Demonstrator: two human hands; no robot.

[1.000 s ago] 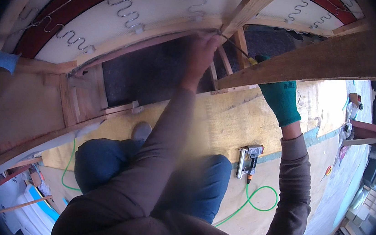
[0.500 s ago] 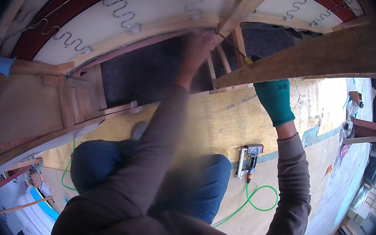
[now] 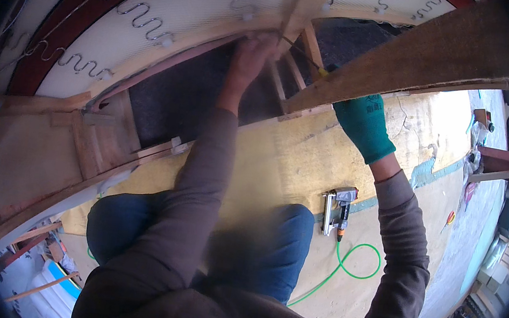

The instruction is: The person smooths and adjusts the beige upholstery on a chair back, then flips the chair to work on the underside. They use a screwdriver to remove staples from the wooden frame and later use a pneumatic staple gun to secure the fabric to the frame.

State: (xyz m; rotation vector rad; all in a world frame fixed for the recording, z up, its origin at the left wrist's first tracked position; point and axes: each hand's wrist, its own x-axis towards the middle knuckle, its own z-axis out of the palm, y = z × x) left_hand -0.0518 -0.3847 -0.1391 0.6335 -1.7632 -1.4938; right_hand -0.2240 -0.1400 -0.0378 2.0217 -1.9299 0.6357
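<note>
Sheeted floor [image 3: 422, 220] before a large wooden frame [image 3: 85, 147]

We see the wooden frame curving across the left and top, lined with a white sheet [image 3: 202, 4] that carries wavy metal springs [image 3: 136, 15]. One broad wooden board [image 3: 420, 58] juts in from the upper right. Down on the floor, past our right knee [image 3: 293, 231], a looped green hose [image 3: 380, 263] joins a grey-and-black staple gun [image 3: 345, 196]. Our right hand [image 3: 366, 126], gloved in green, reaches behind the board, holding a yellow-handled tool [image 3: 322, 72], its fingers mostly hidden. Our bare left hand [image 3: 253, 53] is blurred at the frame's rail; we cannot tell whether it grips anything. Thinnest of all, the tool's shaft slants up and left toward the frame, ending near our left fingers.
</note>
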